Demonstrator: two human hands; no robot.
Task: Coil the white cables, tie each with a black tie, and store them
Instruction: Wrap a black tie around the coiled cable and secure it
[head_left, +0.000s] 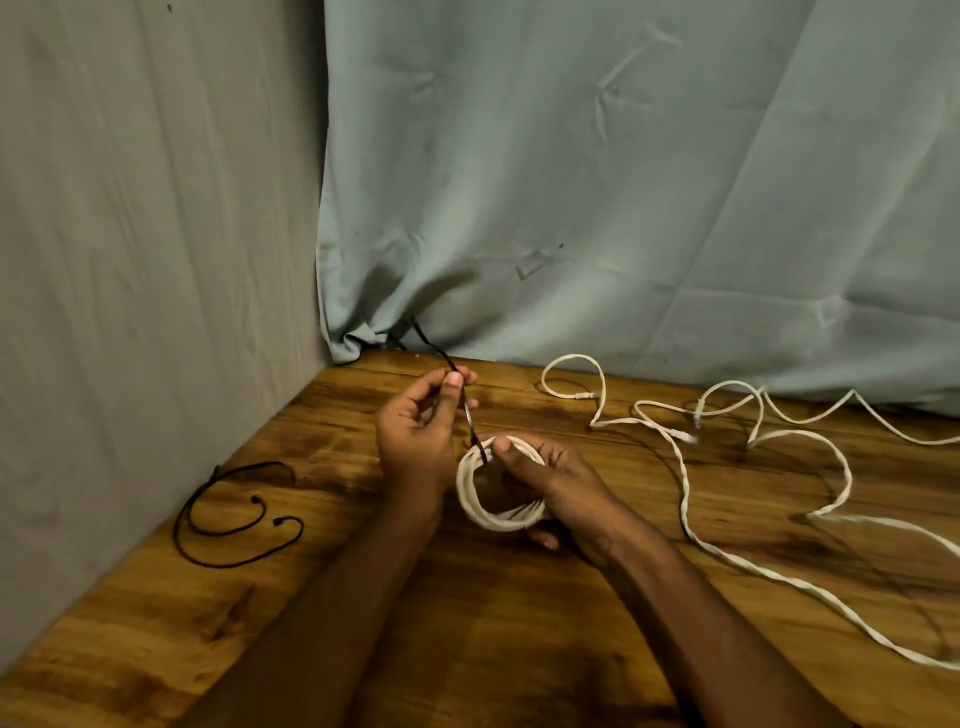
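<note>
Hands (415, 426) (545, 467) on round white cable coil (478, 499), thin black tie (465, 410)

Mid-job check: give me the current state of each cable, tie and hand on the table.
coiled white cable: wound in a ring, gripped by the right hand.
black tie: runs taut from the coil to the left hand, not yet knotted as far as I can see.
left hand: pinches the tie.
right hand: holds the coil.
loose white cables: uncoiled on the table.
spare black ties: lying unused.
</note>
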